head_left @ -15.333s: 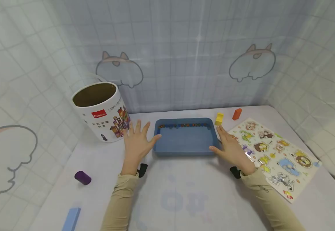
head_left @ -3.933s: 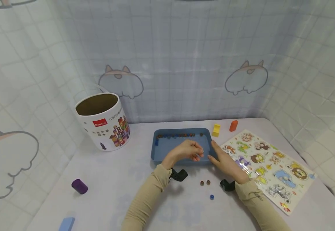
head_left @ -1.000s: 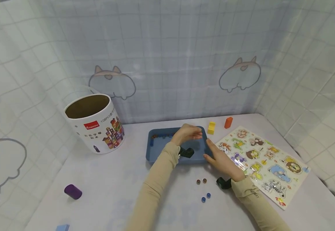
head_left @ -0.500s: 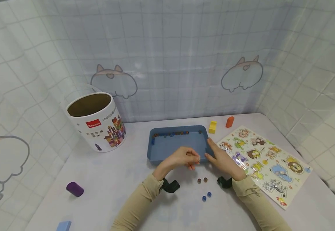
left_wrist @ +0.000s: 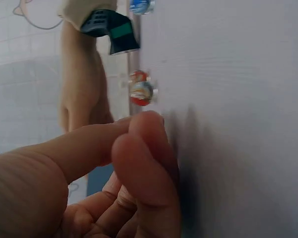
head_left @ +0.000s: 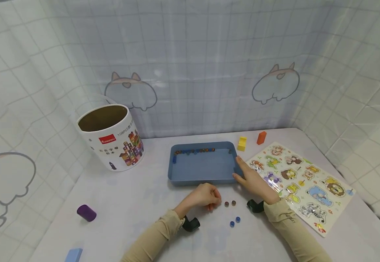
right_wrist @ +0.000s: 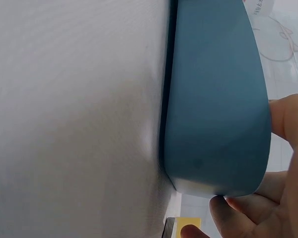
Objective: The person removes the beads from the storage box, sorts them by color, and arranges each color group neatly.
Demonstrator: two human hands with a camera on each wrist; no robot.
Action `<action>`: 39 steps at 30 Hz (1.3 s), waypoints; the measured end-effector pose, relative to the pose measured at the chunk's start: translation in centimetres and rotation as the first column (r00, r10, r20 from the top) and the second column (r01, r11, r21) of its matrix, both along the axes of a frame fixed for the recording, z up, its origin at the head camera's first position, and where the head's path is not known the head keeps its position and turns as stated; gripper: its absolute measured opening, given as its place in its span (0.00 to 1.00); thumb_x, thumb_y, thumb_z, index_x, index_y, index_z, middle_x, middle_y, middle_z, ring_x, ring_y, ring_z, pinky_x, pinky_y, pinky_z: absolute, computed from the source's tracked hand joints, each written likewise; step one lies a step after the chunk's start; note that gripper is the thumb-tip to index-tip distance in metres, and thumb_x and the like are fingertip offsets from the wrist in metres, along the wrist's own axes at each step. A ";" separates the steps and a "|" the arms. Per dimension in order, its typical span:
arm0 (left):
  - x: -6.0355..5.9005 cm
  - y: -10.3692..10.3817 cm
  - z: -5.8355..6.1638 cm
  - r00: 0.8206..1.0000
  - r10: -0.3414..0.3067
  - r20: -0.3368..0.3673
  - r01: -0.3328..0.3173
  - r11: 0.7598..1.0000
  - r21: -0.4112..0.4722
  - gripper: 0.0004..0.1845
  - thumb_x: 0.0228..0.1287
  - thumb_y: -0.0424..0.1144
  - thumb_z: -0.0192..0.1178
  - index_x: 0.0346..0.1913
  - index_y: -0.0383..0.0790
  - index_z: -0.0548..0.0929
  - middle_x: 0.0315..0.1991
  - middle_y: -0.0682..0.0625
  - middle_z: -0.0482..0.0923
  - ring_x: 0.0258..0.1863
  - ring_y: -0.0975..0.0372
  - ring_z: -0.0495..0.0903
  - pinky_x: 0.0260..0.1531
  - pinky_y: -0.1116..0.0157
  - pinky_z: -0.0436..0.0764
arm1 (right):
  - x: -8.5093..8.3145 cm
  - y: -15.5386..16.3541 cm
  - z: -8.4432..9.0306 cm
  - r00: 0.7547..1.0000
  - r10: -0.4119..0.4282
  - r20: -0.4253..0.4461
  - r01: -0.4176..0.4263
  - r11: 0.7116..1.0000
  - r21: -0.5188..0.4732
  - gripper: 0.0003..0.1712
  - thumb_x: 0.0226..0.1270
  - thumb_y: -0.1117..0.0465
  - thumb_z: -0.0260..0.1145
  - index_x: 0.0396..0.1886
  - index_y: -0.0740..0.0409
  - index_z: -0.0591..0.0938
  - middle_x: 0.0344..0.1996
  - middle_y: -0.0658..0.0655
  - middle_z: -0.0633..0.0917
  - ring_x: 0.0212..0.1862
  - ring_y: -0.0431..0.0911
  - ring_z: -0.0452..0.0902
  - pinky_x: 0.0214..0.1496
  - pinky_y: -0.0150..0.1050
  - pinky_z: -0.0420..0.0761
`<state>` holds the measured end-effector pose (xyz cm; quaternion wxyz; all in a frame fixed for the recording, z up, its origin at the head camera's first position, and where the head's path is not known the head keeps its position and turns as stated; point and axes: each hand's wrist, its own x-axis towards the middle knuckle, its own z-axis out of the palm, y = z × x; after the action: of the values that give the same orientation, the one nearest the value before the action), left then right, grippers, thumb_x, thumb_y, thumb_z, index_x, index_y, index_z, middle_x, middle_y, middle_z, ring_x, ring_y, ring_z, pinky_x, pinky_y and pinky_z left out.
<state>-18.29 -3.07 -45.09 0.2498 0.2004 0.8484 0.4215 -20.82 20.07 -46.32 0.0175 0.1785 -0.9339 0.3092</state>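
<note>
A blue tray (head_left: pixel 203 169) sits mid-table with a row of small beads (head_left: pixel 194 151) along its far wall. My right hand (head_left: pixel 252 178) rests against the tray's right front corner (right_wrist: pixel 213 99), fingers fairly straight along the wall. My left hand (head_left: pixel 206 196) is in front of the tray with its fingertips (left_wrist: pixel 146 124) down on the table. Thumb and forefinger pinch together as on a small bead, which the fingertips hide. Just right of them lie two brown beads (head_left: pixel 230 203) (left_wrist: pixel 141 91). Two blue beads (head_left: pixel 234 221) lie nearer to me.
An open white cardboard canister (head_left: pixel 109 136) stands at the back left. A purple cylinder (head_left: pixel 86 213) and a light blue block (head_left: pixel 73 254) lie front left. A yellow block (head_left: pixel 241 143) and an orange block (head_left: pixel 261 138) sit behind the tray; an animal puzzle board (head_left: pixel 304 182) lies right.
My left hand came back from the bead row in the tray, pinched, and dropped to the table left of the brown beads. The right hand stayed at the tray's corner.
</note>
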 end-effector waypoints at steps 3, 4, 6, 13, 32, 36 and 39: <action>0.3 -0.1 0.1 1.000 0.017 0.018 -0.017 1.000 0.003 0.01 0.61 0.34 0.66 0.34 0.40 0.85 0.17 0.50 0.81 0.11 0.64 0.76 0.14 0.68 0.75 | 0.0 0.0 0.0 1.000 -0.001 0.007 0.001 1.000 0.006 0.41 0.74 0.56 0.58 0.75 0.70 0.51 0.75 0.70 0.53 0.75 0.64 0.51 0.73 0.58 0.58; 0.5 -0.1 0.3 1.000 0.027 0.014 -0.027 1.000 0.002 0.02 0.61 0.35 0.66 0.36 0.40 0.85 0.18 0.51 0.81 0.11 0.63 0.76 0.14 0.68 0.75 | 0.0 0.0 0.0 1.000 0.000 0.010 0.000 1.000 0.008 0.41 0.74 0.56 0.58 0.75 0.70 0.50 0.75 0.70 0.53 0.75 0.63 0.51 0.73 0.58 0.58; 1.0 0.0 1.0 0.999 0.042 -0.004 -0.042 0.999 0.000 0.05 0.61 0.36 0.66 0.38 0.41 0.84 0.19 0.50 0.82 0.11 0.61 0.76 0.14 0.68 0.74 | 0.0 0.0 0.0 1.000 -0.001 0.012 0.001 1.000 0.011 0.41 0.74 0.55 0.58 0.75 0.69 0.51 0.75 0.70 0.52 0.75 0.64 0.51 0.73 0.59 0.58; 4.5 1.2 1.6 0.992 -0.057 -0.114 0.049 0.997 -0.067 0.06 0.58 0.40 0.69 0.32 0.43 0.83 0.16 0.55 0.81 0.07 0.66 0.73 0.11 0.71 0.71 | -0.1 0.3 0.0 1.000 -0.009 0.001 0.009 1.000 0.016 0.41 0.74 0.55 0.58 0.75 0.70 0.50 0.75 0.70 0.52 0.75 0.64 0.51 0.72 0.59 0.59; 5.7 2.4 0.9 0.914 -0.130 -0.384 0.050 0.976 -0.210 0.07 0.56 0.39 0.70 0.23 0.46 0.84 0.11 0.62 0.72 0.10 0.75 0.64 0.14 0.77 0.66 | 0.2 0.2 -0.1 1.000 -0.006 0.010 0.006 1.000 0.004 0.41 0.74 0.54 0.58 0.76 0.69 0.51 0.75 0.69 0.52 0.75 0.63 0.51 0.73 0.58 0.59; 3.4 2.1 2.7 0.954 -0.044 -0.295 0.013 0.994 -0.109 0.05 0.61 0.39 0.66 0.29 0.44 0.85 0.14 0.56 0.78 0.07 0.71 0.70 0.11 0.74 0.69 | 0.2 0.2 0.1 1.000 0.004 0.000 -0.004 1.000 0.008 0.41 0.74 0.54 0.58 0.75 0.70 0.51 0.75 0.70 0.53 0.75 0.63 0.52 0.72 0.59 0.59; -0.9 2.2 4.4 0.983 0.086 -0.165 -0.084 0.996 0.019 0.07 0.66 0.41 0.62 0.38 0.41 0.85 0.22 0.48 0.83 0.11 0.65 0.76 0.16 0.66 0.78 | 0.1 0.3 0.3 1.000 0.009 -0.014 -0.009 1.000 0.004 0.41 0.73 0.55 0.58 0.75 0.71 0.52 0.74 0.71 0.54 0.74 0.64 0.52 0.72 0.59 0.59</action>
<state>-19.22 -0.84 -40.65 0.1592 0.1997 0.8713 0.4190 -20.72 20.39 -45.99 0.0221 0.1849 -0.9336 0.3062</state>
